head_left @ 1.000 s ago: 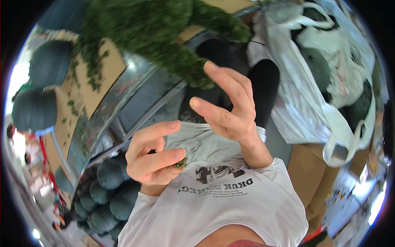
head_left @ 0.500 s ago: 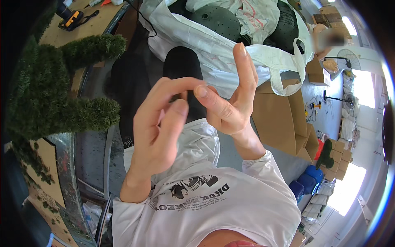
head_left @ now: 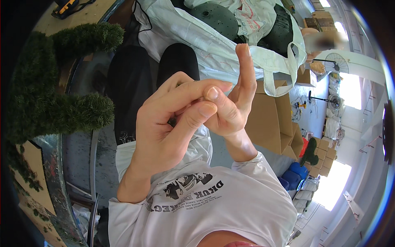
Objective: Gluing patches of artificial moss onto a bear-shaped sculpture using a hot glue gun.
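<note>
My left hand (head_left: 158, 127) and my right hand (head_left: 230, 109) meet in front of my lap. The left thumb and index finger close around the right hand's fingers, which are partly hidden behind them. On the right hand the index finger points straight up, while the thumb bends in against the left fingertips. Whether anything small sits between the fingers cannot be made out. To my left lies a bushy green form of artificial foliage (head_left: 33, 90) with thick, arm-like branches; neither hand touches it.
A large white woven bag (head_left: 214, 61) holding dark perforated rounded pieces stands beyond my knees. Open cardboard boxes (head_left: 263, 123) are at the right. A yellow-and-black tool (head_left: 68, 7) lies on the worktable at the upper left. Farther right are fans (head_left: 335, 101), blue containers (head_left: 293, 177) and another person (head_left: 314, 43).
My left hand has moved right and its thumb and index finger have closed over the right hand's fingers. The right index finger stays raised. The view has shifted slightly.
</note>
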`<state>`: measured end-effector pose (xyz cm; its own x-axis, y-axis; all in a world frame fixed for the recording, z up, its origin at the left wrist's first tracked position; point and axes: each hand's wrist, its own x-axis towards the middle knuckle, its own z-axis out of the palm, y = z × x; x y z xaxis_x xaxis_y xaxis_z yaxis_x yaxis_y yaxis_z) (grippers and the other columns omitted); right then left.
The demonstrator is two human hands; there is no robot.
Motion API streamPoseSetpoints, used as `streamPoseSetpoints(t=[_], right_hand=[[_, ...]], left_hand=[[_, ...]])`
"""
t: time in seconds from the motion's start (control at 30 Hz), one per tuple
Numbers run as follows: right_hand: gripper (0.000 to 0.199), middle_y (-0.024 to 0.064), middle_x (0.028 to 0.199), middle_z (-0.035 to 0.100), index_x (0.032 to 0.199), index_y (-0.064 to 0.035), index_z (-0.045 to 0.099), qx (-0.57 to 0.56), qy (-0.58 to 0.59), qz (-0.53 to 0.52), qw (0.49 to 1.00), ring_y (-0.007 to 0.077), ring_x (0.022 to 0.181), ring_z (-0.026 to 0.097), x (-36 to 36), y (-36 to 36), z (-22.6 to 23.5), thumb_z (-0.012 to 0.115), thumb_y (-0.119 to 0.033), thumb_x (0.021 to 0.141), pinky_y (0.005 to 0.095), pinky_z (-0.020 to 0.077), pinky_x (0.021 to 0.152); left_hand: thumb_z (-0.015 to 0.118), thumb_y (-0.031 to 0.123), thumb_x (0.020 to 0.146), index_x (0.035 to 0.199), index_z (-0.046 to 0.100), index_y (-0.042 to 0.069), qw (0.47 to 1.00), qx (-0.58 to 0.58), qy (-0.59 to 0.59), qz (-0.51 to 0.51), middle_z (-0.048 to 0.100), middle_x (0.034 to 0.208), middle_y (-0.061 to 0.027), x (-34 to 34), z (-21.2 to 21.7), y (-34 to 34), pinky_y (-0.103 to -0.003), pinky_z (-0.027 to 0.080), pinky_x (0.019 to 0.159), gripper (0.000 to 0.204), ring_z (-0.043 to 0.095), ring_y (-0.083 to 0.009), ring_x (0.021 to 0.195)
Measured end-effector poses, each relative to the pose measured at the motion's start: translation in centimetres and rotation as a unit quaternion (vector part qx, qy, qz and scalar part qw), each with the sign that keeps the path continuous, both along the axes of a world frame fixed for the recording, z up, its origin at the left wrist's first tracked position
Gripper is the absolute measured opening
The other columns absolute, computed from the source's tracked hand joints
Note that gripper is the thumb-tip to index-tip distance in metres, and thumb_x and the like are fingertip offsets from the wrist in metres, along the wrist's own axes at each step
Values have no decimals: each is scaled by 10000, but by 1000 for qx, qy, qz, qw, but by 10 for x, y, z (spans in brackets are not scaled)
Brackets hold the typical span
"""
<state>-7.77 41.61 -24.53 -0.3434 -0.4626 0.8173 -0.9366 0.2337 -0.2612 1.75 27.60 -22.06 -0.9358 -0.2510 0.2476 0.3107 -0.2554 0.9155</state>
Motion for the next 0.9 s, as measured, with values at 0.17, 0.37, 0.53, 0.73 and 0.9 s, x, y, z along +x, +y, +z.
streamPoseSetpoints(t=[0.17,0.37,0.53,0.73,0.9], right_hand=[[507,352,1523,446,1298,-342,718,-8,4,15,1000,499,1358,512,0,-4,-2,796,-142,839,597,398,1127],[534,376,1522,435,1292,-301,724,-28,-18,51,998,502,1361,511,3,-9,-1,786,-77,812,583,406,1123],[566,387,1516,437,1290,-271,728,-27,-29,61,997,495,1366,514,8,-10,3,776,-30,780,571,401,1131],[582,395,1516,431,1253,-219,749,-34,-63,84,994,486,1383,507,9,-11,4,775,10,719,563,382,1149],[581,401,1512,431,1228,-189,760,-31,-82,94,992,488,1391,500,10,-11,6,774,24,688,564,375,1153]], left_hand=[[695,36,940,1188,767,21,1000,17,-3,2,536,834,5,3,-1,-3,-214,308,554,258,436,-41,659],[722,41,917,1173,776,18,999,44,28,9,579,830,-11,3,-6,-4,-220,311,551,263,459,-57,675],[712,129,962,1181,755,-39,999,31,28,-9,668,924,-38,6,-5,-10,-228,339,637,280,480,-69,759],[704,126,971,1182,747,-55,999,49,8,-18,682,936,-55,8,-5,-11,-233,364,663,282,510,-84,796],[680,146,995,1187,741,-63,997,64,-1,-31,658,906,-42,7,-5,-11,-224,364,648,290,500,-69,765]])
